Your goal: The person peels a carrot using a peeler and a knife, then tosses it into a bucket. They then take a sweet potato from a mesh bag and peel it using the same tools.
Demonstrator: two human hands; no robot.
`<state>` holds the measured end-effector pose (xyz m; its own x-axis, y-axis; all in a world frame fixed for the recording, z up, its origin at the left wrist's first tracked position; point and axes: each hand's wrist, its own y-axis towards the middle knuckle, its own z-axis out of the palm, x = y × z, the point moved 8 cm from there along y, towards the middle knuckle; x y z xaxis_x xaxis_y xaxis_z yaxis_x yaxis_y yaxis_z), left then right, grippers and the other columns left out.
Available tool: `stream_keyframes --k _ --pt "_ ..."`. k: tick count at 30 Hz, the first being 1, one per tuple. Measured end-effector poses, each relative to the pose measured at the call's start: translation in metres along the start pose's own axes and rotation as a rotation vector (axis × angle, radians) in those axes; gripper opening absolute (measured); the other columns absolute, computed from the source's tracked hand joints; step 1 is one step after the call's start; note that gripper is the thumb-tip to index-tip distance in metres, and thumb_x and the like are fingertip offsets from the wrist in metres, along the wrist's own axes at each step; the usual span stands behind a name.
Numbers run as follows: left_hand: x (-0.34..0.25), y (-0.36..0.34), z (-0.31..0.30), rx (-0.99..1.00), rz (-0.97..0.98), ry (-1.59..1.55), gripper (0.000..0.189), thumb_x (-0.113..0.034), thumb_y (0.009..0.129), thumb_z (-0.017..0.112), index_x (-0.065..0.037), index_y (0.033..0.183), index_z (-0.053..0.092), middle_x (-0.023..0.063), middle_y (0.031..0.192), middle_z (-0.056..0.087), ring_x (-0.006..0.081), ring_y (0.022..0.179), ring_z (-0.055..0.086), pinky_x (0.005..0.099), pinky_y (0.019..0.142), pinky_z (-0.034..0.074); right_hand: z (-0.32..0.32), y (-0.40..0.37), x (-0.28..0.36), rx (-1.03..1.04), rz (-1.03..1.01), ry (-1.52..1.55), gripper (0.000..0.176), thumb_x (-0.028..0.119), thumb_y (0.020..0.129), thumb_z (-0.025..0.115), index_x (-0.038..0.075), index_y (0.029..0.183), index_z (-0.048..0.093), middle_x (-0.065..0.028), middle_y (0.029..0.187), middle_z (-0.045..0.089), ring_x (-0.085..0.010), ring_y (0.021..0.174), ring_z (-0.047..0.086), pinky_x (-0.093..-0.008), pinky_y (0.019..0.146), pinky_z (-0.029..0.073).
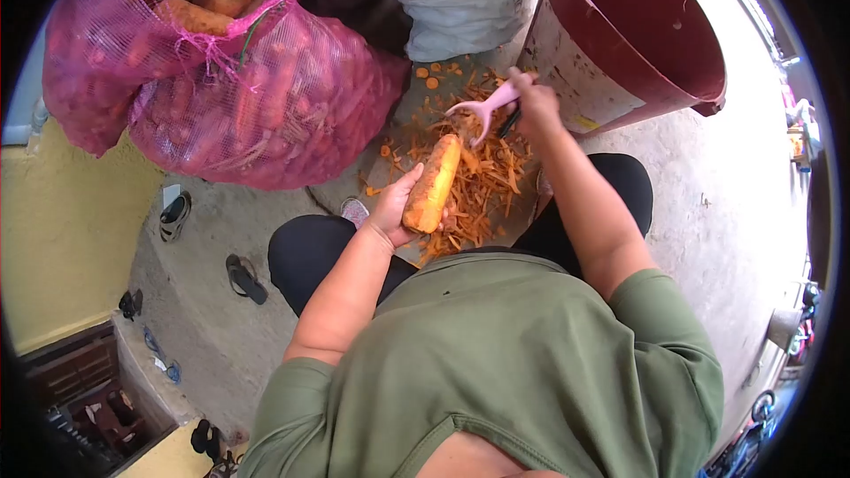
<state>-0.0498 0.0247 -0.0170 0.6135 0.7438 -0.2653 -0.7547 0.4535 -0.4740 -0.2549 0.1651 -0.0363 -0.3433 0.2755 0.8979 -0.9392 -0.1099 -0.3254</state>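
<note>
The person sits low over the concrete floor (708,212), and the carrot (434,184) is up in the left hand (396,210), fingers closed round its lower end, tip pointing away over a heap of peelings (482,186). The right hand (537,106) is apart from it, further out, fingers wrapped tight on a pink peeler (485,108) whose head hangs above the far edge of the heap.

What worries me is that left thumb: it lies along the side of the carrot, right where a blade would run if a stroke came the whole length. A wet, stripped carrot held only at one end could also twist or shoot out of the grip and land in the scraps.

The maroon bucket (637,44) stands just beside the right hand, so a wide swing of the elbow could knock it. And the peelings spread between the person's knees, towards a shoe (355,211) at the edge of the heap — slippery stuff on smooth concrete for anyone getting up. The pink mesh sack (266,97) bulges close on the left.
</note>
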Motion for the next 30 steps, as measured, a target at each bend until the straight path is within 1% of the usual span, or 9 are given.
stream_keyframes --k 2,6,10,13,18,19,22,25,30 --pt "-0.002 0.000 -0.001 0.038 -0.003 -0.006 0.041 -0.036 0.086 0.036 -0.004 0.110 0.044 0.0104 0.094 0.054 0.0244 0.069 0.056 0.0353 0.053 0.049 -0.007 0.008 -0.001 0.042 0.087 0.226 0.022 0.023 0.077 0.059 0.003 0.073 0.049 -0.0047 0.060 0.051 -0.0116 0.044 0.045 -0.0224 0.039 0.037" --pt "-0.010 0.006 0.003 -0.122 0.120 0.055 0.037 -0.032 0.087 0.035 -0.004 0.110 0.044 0.0110 0.095 0.054 0.0222 0.076 0.056 0.0348 0.061 0.049 0.078 -0.077 -0.002 0.466 0.175 -0.114 0.021 0.024 0.078 0.057 0.005 0.074 0.049 -0.0042 0.061 0.051 -0.0114 0.048 0.047 -0.0219 0.039 0.037" --pt "-0.001 0.007 -0.001 -0.060 0.019 -0.013 0.038 -0.032 0.085 0.039 -0.003 0.108 0.044 0.0117 0.094 0.055 0.0224 0.075 0.057 0.0333 0.061 0.049 -0.006 -0.005 -0.013 -0.074 0.111 -0.084 0.022 0.022 0.076 0.060 0.003 0.071 0.050 -0.0038 0.061 0.052 -0.0100 0.045 0.045 -0.0218 0.038 0.035" --pt "0.002 0.004 -0.002 0.017 -0.026 0.036 0.040 -0.036 0.085 0.039 -0.002 0.105 0.045 0.0130 0.091 0.056 0.0227 0.072 0.058 0.0338 0.060 0.049 -0.001 -0.004 0.011 0.060 0.014 0.187 0.018 0.018 0.077 0.059 0.003 0.072 0.050 -0.0037 0.060 0.051 -0.0089 0.043 0.044 -0.0204 0.038 0.036" --pt "0.005 0.009 0.001 -0.170 -0.055 0.037 0.044 -0.040 0.085 0.037 -0.002 0.104 0.046 0.0141 0.082 0.056 0.0217 0.070 0.058 0.0354 0.062 0.050 0.076 -0.084 -0.010 0.496 0.084 -0.149 0.023 0.026 0.079 0.056 0.005 0.071 0.051 -0.0036 0.059 0.052 -0.0087 0.043 0.045 -0.0214 0.038 0.035" --pt "0.006 0.012 -0.005 -0.221 -0.033 0.014 0.042 -0.041 0.084 0.038 -0.006 0.104 0.047 0.0125 0.083 0.056 0.0249 0.068 0.058 0.0359 0.053 0.049 0.070 -0.073 -0.014 0.481 0.028 -0.230 0.024 0.026 0.078 0.056 0.005 0.069 0.051 -0.0041 0.059 0.053 -0.0086 0.044 0.045 -0.0211 0.038 0.035" --pt "0.008 0.010 0.004 -0.036 -0.069 0.017 0.042 -0.042 0.085 0.037 -0.006 0.104 0.047 0.0124 0.083 0.056 0.0248 0.068 0.058 0.0355 0.053 0.049 0.016 -0.022 0.005 0.049 -0.056 -0.204 0.024 0.023 0.078 0.057 0.004 0.067 0.049 -0.0043 0.059 0.052 -0.0083 0.043 0.044 -0.0210 0.038 0.034" --pt "0.006 0.008 -0.012 -0.151 -0.026 0.123 0.042 -0.041 0.085 0.037 -0.007 0.107 0.045 0.0125 0.084 0.055 0.0238 0.065 0.057 0.0356 0.050 0.048 -0.013 0.000 0.010 -0.025 -0.002 0.060 0.021 0.023 0.076 0.059 0.005 0.074 0.047 -0.0031 0.061 0.050 -0.0103 0.047 0.047 -0.0216 0.039 0.037" --pt "0.006 0.015 -0.020 -0.163 -0.017 0.021 0.042 -0.042 0.085 0.036 -0.007 0.106 0.045 0.0126 0.083 0.055 0.0239 0.063 0.056 0.0350 0.048 0.048 0.054 -0.060 0.008 0.264 -0.003 -0.173 0.023 0.021 0.071 0.066 0.005 0.073 0.050 -0.0021 0.062 0.051 -0.0075 0.050 0.049 -0.0206 0.041 0.039"
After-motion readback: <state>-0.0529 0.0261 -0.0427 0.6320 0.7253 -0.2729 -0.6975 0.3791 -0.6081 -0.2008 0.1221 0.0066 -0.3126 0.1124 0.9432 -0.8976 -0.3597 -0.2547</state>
